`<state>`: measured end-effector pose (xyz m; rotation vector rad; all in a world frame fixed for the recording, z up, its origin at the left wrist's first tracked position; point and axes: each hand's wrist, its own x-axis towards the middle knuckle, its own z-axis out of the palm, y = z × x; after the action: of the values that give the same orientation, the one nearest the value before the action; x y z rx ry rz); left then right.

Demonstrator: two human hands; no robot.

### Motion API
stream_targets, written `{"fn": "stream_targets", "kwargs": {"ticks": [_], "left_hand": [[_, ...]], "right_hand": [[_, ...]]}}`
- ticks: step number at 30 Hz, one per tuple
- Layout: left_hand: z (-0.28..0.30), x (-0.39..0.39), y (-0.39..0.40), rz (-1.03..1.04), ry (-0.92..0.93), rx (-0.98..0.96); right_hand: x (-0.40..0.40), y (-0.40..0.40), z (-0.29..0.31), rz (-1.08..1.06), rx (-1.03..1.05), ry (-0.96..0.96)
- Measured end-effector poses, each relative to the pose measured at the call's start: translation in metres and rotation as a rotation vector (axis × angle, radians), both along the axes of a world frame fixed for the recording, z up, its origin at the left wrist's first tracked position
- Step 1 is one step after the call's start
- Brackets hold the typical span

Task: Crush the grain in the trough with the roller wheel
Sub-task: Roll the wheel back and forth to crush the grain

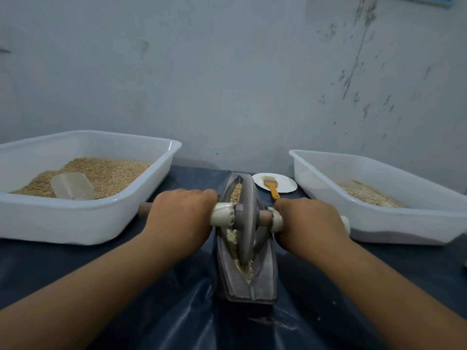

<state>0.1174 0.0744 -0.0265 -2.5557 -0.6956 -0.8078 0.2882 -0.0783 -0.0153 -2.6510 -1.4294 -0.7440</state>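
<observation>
While your hands straddle it at frame centre, the trough (246,281) runs lengthwise away from you, roller wheel (246,218) standing in it over grain (236,192). Your left hand (180,213) and right hand (309,221) each curl round the axle handle (222,217), equally near.

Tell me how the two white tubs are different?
The left tub holds a big heap of whole grain with a clear scoop lying on it; the right tub holds only a small, paler pile and no scoop. The left tub looks fuller and sits nearer the camera's left edge, partly cut off. Both are white plastic, rectangular, and flank the trough.
</observation>
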Motion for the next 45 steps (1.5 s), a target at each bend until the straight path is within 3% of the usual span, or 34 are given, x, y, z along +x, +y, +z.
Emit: {"fn": "stream_targets", "kwargs": {"ticks": [7, 13, 19, 26, 32, 39, 45], "left_hand": [[0.007, 0.013, 0.001, 0.086, -0.012, -0.119], [-0.005, 0.002, 0.001, -0.006, -0.038, -0.027], [0.005, 0.011, -0.001, 0.079, -0.049, -0.116], [-0.010, -0.006, -0.001, -0.041, -0.076, -0.008], [0.001, 0.007, -0.001, 0.031, -0.032, -0.123], [0.001, 0.000, -0.008, -0.068, -0.054, 0.109], [0.012, 0.012, -0.003, -0.036, 0.025, -0.048]], "right_hand": [[0.004, 0.016, 0.010, -0.006, -0.044, 0.112], [0.001, 0.001, -0.006, 0.012, 0.043, -0.034], [0.002, 0.015, 0.004, 0.019, 0.009, 0.089], [-0.008, -0.004, -0.006, 0.079, 0.119, -0.117], [-0.008, 0.005, 0.001, 0.037, 0.079, 0.019], [-0.015, -0.020, -0.015, 0.090, 0.195, 0.025], [-0.013, -0.006, -0.005, 0.019, 0.110, 0.129]]}}
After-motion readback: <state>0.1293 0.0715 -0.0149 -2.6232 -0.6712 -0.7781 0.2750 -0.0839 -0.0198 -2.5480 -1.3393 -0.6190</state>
